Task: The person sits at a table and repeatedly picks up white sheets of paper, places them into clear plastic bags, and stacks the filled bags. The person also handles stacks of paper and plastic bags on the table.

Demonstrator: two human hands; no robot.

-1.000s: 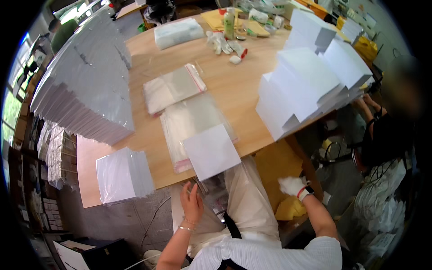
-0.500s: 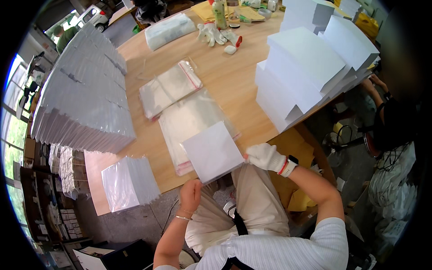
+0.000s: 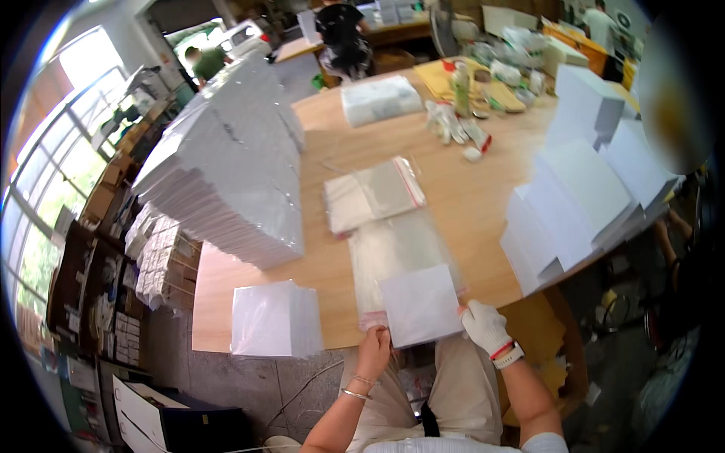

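Note:
A square stack of white paper (image 3: 420, 305) lies over the near end of the clear plastic bags (image 3: 400, 245) at the table's front edge. My right hand (image 3: 487, 329), in a white knit glove with a fingertip showing, is closed at the stack's right edge. My bare left hand (image 3: 373, 350) has its fingers pinched at the pink-edged end of a plastic bag, just left of the paper. Another pile of clear bags (image 3: 375, 198) with a red strip lies farther back.
Wrapped white stacks (image 3: 226, 162) rise tall at the left, with a smaller wrapped stack (image 3: 273, 319) nearer. White paper piles (image 3: 578, 196) stand at the right. Gloves (image 3: 447, 124), a bottle (image 3: 461, 89) and a plastic-wrapped bundle (image 3: 380, 100) sit farther back. Other people are in the background.
The view has swung, so the table appears farther right and lower. My left hand has moved from the paper's near corner to the bag's pink-edged end. My right hand stays at the paper's right edge.

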